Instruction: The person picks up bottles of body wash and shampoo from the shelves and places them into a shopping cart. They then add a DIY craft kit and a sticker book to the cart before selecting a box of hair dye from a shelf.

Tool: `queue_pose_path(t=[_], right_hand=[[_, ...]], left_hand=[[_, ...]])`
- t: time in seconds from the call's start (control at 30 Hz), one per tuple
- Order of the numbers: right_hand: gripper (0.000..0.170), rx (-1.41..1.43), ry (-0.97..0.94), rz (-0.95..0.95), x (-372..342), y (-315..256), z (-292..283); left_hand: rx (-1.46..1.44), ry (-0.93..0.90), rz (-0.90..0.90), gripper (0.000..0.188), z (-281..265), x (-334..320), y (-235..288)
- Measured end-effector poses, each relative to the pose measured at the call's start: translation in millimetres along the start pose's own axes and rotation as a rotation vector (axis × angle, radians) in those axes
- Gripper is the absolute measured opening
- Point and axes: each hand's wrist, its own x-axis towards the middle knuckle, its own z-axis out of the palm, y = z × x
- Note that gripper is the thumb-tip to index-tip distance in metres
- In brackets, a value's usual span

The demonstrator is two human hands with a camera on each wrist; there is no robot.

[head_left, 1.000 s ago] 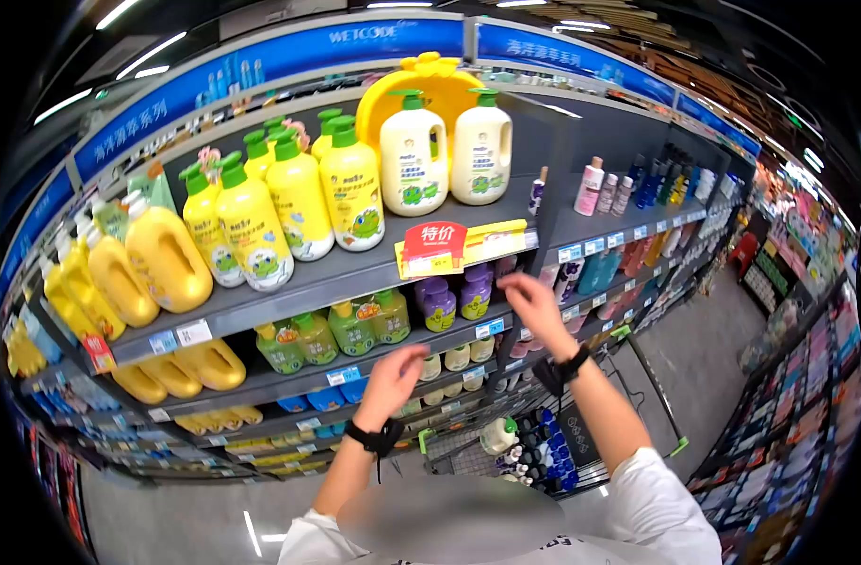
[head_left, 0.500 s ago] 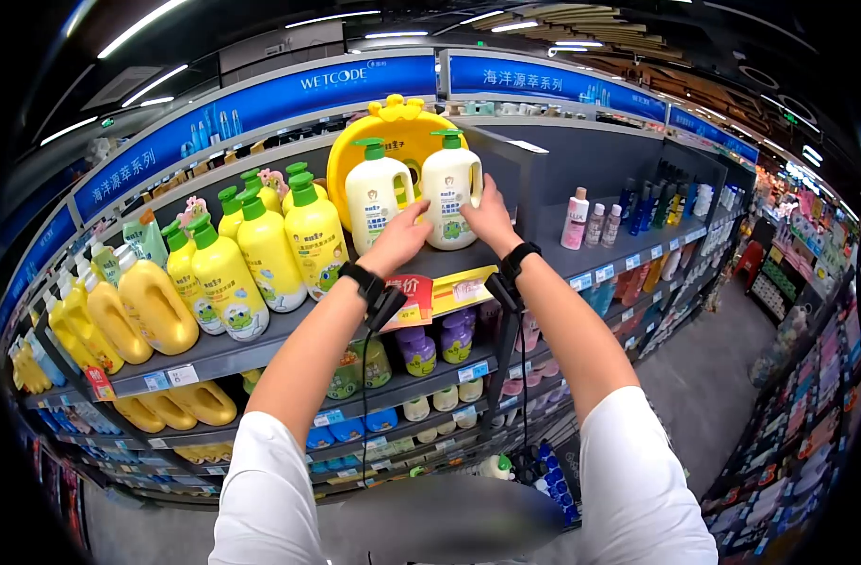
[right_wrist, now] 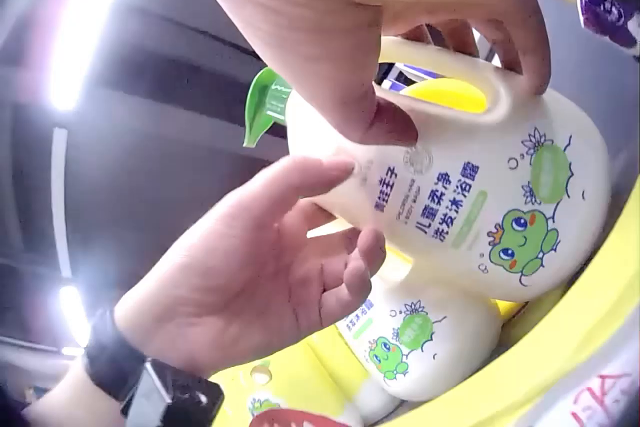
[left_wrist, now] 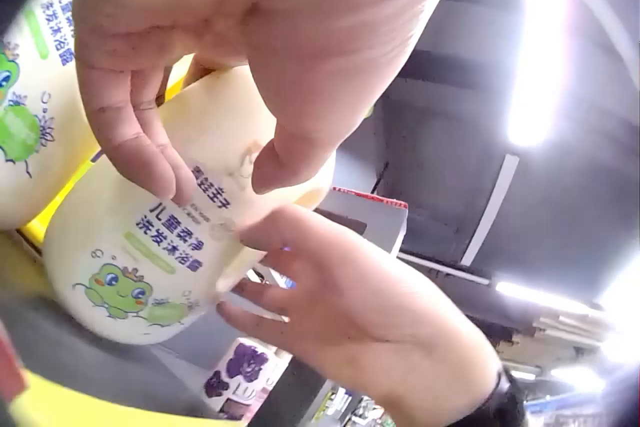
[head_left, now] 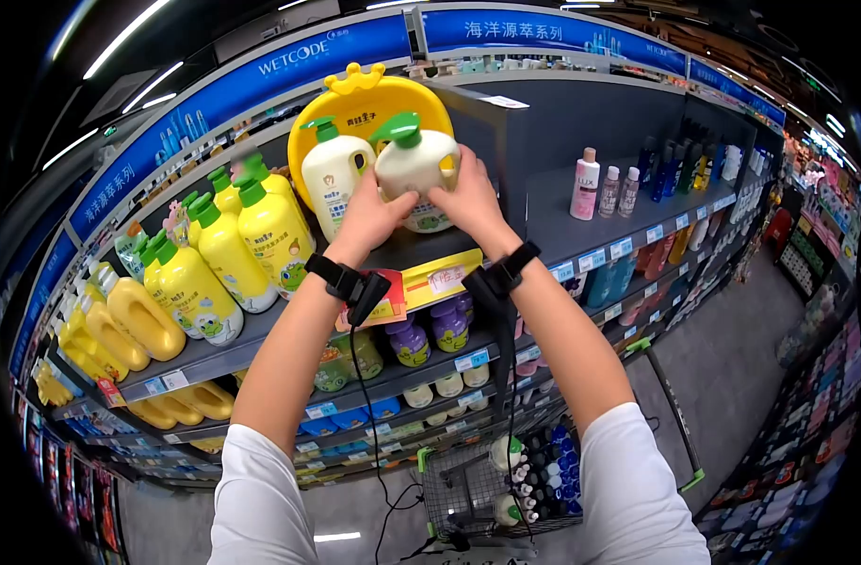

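Both hands are on a white pump bottle with a green top (head_left: 419, 175), tilted at the shelf's front edge. My right hand (head_left: 469, 199) grips its handle side; in the right wrist view the fingers of the right hand (right_wrist: 430, 27) pass round the handle, thumb on the front. My left hand (head_left: 378, 218) holds the other side, thumb near the label, as the left wrist view shows with the left hand (left_wrist: 230, 37) above the bottle (left_wrist: 150, 237). Just left stands a second white bottle (head_left: 331, 179), before a yellow crowned basin (head_left: 369, 92).
Yellow bottles (head_left: 225, 250) line the shelf at left. A pink bottle (head_left: 585, 185) and smaller ones stand at right, beyond a divider. Purple bottles (head_left: 449, 326) sit one shelf below. A shopping cart (head_left: 461, 478) holding bottles is below the hands.
Both hands rose from the lower shelf to the white bottle and took hold of it. Since half a second ago, the bottle has tilted, its top coming toward the camera.
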Motion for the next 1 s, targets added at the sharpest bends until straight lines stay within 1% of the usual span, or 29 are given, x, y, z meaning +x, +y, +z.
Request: queue_pose_path(t=[0.03,0.1,0.13,0.17,0.23,0.27,0.3,0.37,0.43,0.47,0.5,0.53,0.57,0.6,0.63,0.67,0.7,0.77,0.8,0.83,0.9,0.97,1.0], right_hand=[[0.064,0.000,-0.005,0.000,-7.5,-5.4,-7.1],[0.060,-0.072,-0.148,-0.069,-17.8,-16.8,-20.7],[0.056,-0.066,-0.158,-0.145,-20.0,-15.8,-23.4],[0.050,-0.065,-0.215,-0.096,-19.6,-16.8,-27.0],[0.044,-0.110,-0.423,-0.131,-10.3,-29.0,-44.1],[0.045,0.079,-0.453,-0.019,-5.5,-27.6,-43.5],[0.051,0.079,-0.511,0.048,-3.3,-37.3,-48.7],[0.054,0.015,-0.513,0.065,-6.7,-55.8,-58.8],[0.058,-0.031,-0.423,-0.091,-21.6,-89.9,-71.3],[0.059,-0.065,-0.360,-0.239,-27.8,-95.6,-77.7],[0.059,-0.090,-0.355,-0.320,-36.8,-119.4,-90.2],[0.057,-0.026,-0.383,-0.308,-47.5,-139.7,-100.0],[0.055,-0.038,-0.424,-0.318,-59.6,-162.8,-112.5],[0.053,-0.012,-0.500,-0.308,-70.6,-175.4,-123.8],[0.053,-0.157,-0.570,-0.345,-83.0,-197.8,-135.2],[0.053,-0.147,-0.619,-0.333,-97.6,-207.6,-141.9],[0.053,-0.134,-0.668,-0.317,-113.5,-212.6,-146.1],[0.052,-0.068,-0.845,-0.085,-150.4,-216.2,-152.2],[0.051,-0.091,-0.957,-0.075,-167.7,-209.4,-153.2],[0.051,-0.135,-1.054,0.016,-190.8,-200.0,-153.6],[0.051,-0.020,-1.151,0.322,-244.2,-172.6,-145.9],[0.047,0.065,-1.244,0.642,-303.0,-135.4,-142.9],[0.047,0.080,-1.291,0.704,-331.6,-117.1,-142.6]], left_hand=[[-0.002,0.003,-0.004,0.063,0.0,-3.3,-4.5],[0.190,0.113,0.409,0.061,-5.6,-17.6,-11.5],[0.095,0.076,0.288,0.062,-7.1,-24.5,-11.0],[0.050,0.035,0.270,0.063,-7.0,-28.5,-10.9],[0.026,0.060,0.438,0.064,0.2,-33.6,-16.1],[0.041,0.129,0.462,0.066,4.8,-34.6,-16.9],[0.049,0.161,0.474,0.067,4.4,-38.9,-8.1],[0.050,0.176,0.466,0.063,-1.1,-52.3,3.3],[0.037,0.183,0.469,0.063,-11.2,-78.1,29.7],[0.016,0.179,0.445,0.062,-17.9,-92.2,41.9],[-0.006,0.185,0.432,0.062,-26.7,-106.4,54.1],[0.009,0.195,0.578,0.061,-35.4,-121.6,64.9],[0.020,0.209,0.716,0.060,-41.5,-136.7,71.4],[0.045,0.246,0.800,0.059,-43.9,-150.1,72.9],[0.070,0.282,0.878,0.058,-46.1,-164.3,73.1],[0.064,0.196,0.825,0.056,-51.2,-187.0,75.1],[0.120,0.176,0.840,0.056,-50.8,-205.7,69.9],[0.102,0.061,0.762,0.056,-46.2,-248.7,51.2],[0.086,-0.028,0.686,0.057,-39.7,-268.1,37.3],[0.068,-0.120,0.609,0.058,-32.7,-287.1,22.0],[0.095,-0.362,0.407,0.063,-7.5,-325.3,-25.3],[-0.053,-0.484,0.261,0.063,28.1,-363.5,-74.5],[-0.054,-0.556,0.159,0.063,45.0,-382.7,-96.4]])
